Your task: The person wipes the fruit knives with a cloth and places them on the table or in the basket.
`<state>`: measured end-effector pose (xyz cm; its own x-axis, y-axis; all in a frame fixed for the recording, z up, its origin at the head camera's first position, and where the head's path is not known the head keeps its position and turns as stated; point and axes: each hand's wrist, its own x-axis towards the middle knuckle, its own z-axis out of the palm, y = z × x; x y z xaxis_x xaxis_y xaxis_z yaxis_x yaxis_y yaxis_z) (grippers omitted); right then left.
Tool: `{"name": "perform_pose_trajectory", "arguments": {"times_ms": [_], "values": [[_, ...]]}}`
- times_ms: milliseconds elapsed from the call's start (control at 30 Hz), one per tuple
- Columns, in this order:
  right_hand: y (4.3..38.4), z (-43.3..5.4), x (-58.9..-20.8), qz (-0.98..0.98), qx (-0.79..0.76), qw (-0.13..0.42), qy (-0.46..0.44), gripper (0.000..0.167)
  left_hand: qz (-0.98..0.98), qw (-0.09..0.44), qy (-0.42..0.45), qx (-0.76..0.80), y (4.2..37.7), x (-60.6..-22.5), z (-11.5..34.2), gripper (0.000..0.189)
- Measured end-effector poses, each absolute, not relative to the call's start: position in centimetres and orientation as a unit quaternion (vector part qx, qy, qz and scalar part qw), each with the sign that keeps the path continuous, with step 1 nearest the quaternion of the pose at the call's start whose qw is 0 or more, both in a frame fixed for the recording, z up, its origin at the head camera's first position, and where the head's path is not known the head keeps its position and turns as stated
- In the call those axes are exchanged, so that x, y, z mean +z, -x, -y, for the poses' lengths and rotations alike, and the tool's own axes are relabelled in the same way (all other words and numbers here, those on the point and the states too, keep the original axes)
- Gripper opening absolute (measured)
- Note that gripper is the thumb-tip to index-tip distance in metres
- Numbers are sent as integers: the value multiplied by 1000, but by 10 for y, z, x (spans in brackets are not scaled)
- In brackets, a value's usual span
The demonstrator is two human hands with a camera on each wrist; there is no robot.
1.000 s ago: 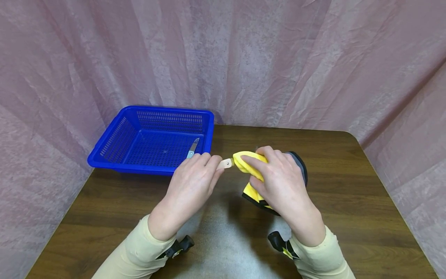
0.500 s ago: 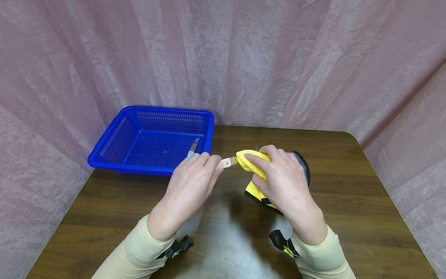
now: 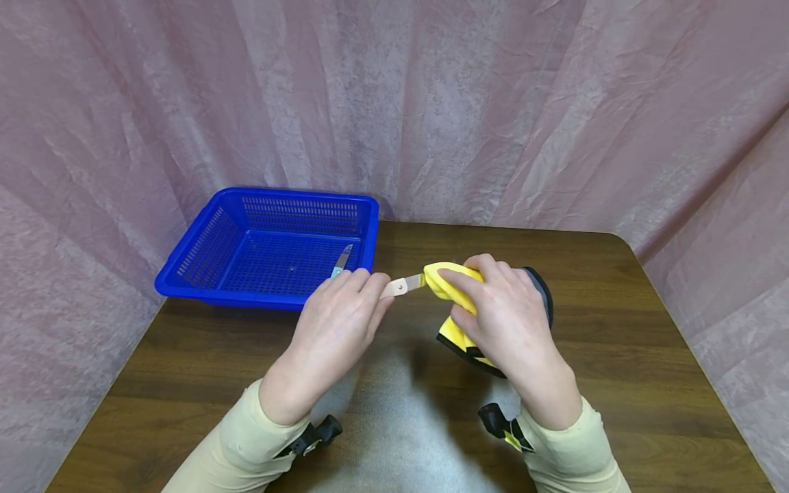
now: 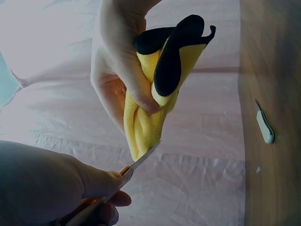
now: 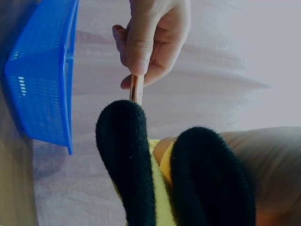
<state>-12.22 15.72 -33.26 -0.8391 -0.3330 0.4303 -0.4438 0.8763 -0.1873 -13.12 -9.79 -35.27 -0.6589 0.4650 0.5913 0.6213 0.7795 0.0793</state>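
Observation:
My left hand [image 3: 339,311] grips a small knife by its pale, riveted handle [image 3: 397,287], the blade pointing right. My right hand [image 3: 508,315] pinches a folded yellow cloth [image 3: 456,287] with dark edging around the blade's outer part. A short stretch of bare blade [image 3: 416,281] shows between handle and cloth; in the left wrist view the cloth [image 4: 146,125] lies against the blade, whose tip pokes out beside it. Dark folds of the cloth [image 5: 124,155] fill the front of the right wrist view, hiding the blade there.
A blue slotted basket [image 3: 265,299] stands at the back left, holding a knife with a light blue handle [image 3: 337,272]. Another knife with a pale handle [image 4: 265,129] lies on the wooden table [image 3: 592,287]. Pink curtains [image 3: 394,109] hang behind.
My right hand and the cloth have slid right and slightly away along the blade, so more bare blade shows near the handle. My left hand has hardly moved.

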Motion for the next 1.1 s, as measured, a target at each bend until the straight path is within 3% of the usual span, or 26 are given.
{"name": "perform_pose_trajectory", "arguments": {"times_ms": [1100], "values": [[125, -165, -330, 955, 148, 185, -179, 53, 906, 273, 290, -139, 131, -350, 100, 19]]}}
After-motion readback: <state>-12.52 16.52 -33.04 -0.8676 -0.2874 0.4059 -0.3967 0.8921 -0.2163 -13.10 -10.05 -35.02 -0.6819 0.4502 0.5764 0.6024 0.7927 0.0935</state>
